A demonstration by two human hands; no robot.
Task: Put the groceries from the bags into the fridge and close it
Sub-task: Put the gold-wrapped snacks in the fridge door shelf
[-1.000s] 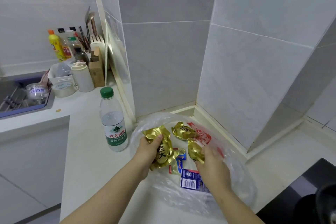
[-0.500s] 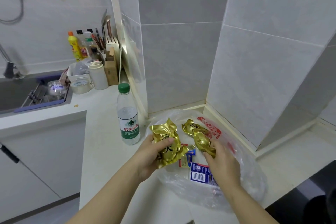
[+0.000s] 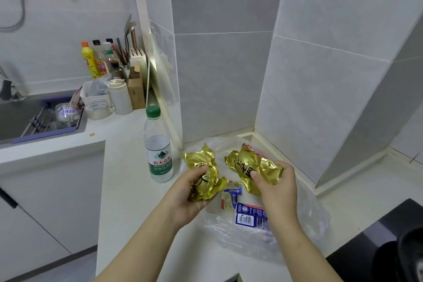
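A clear plastic water bottle with a green cap (image 3: 158, 151) stood on the white countertop (image 3: 128, 190), just left of the crumpled clear plastic bag (image 3: 309, 213) and near the left hand (image 3: 190, 192). That hand gripped one crinkled gold foil packet (image 3: 201, 167). The right hand (image 3: 277, 185) gripped a second gold foil packet (image 3: 254, 167). Both were held above the bag. Inside the bag lay one blue carton (image 3: 249, 215) and one small red-and-blue sachet (image 3: 231, 197).

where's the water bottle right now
In the head view, the water bottle stands upright on the counter, left of centre, just left of the left hand and the plastic bag, with the sink further left.
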